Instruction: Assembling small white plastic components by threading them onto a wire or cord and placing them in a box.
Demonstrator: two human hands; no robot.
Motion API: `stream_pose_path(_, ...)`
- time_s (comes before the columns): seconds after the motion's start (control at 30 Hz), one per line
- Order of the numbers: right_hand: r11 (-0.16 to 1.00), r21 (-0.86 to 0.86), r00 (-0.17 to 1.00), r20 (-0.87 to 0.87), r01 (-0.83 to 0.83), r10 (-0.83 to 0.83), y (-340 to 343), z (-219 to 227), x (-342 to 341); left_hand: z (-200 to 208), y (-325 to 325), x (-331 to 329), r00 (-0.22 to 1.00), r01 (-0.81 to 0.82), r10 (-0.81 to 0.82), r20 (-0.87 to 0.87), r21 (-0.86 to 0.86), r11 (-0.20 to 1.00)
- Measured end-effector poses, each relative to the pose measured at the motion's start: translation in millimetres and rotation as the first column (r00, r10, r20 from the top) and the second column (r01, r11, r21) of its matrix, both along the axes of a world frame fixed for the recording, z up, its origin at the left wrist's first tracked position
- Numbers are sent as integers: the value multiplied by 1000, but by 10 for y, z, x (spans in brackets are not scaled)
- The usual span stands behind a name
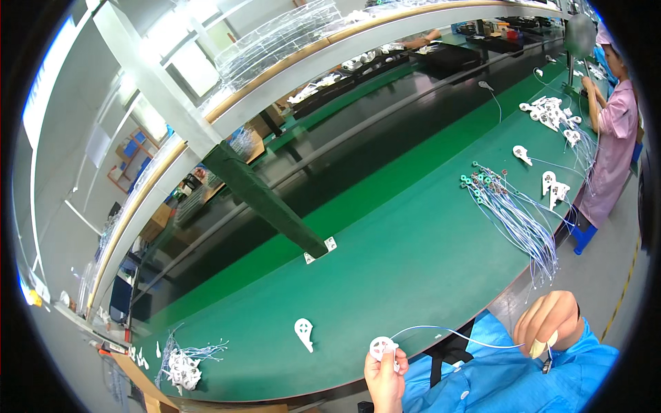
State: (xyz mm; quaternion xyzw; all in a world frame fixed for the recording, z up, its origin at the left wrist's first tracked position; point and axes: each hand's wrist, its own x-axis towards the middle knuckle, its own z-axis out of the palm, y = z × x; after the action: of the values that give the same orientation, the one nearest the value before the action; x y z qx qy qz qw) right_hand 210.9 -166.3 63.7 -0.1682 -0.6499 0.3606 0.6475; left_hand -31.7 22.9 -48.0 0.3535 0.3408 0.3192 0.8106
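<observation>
My left hand (385,382), at the table's front edge, pinches a white round plastic housing (380,346) with a narrow tail. A thin blue-white wire (447,330) runs from the housing in an arc to my right hand (551,320). That hand is closed on the wire's far part, over my blue-sleeved lap. Something pale yellow (540,347) shows at its fingertips, perhaps a finger cover; a small metallic piece below it is too small to make out. Another white housing (303,334) lies flat on the green table, left of my left hand.
A bundle of blue-white wires (513,224) lies to the right; white housings (551,113) are piled beyond. More white parts (184,370) sit at the left end. A green-wrapped post (268,203) rises from the table (385,275). A co-worker in pink (616,138) works far right.
</observation>
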Motion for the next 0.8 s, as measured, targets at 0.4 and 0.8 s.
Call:
stream_pose_path(0.4,783,-449,802,-588,-430,104,438,-553,-556,508,-338,-251,967,-237,247,-55,148,960)
stream_pose_path(0.8,660,-665,908,-414,-351,66,968,-804,-1338,556,-936,-645,960,-118,105,-259,-35,992)
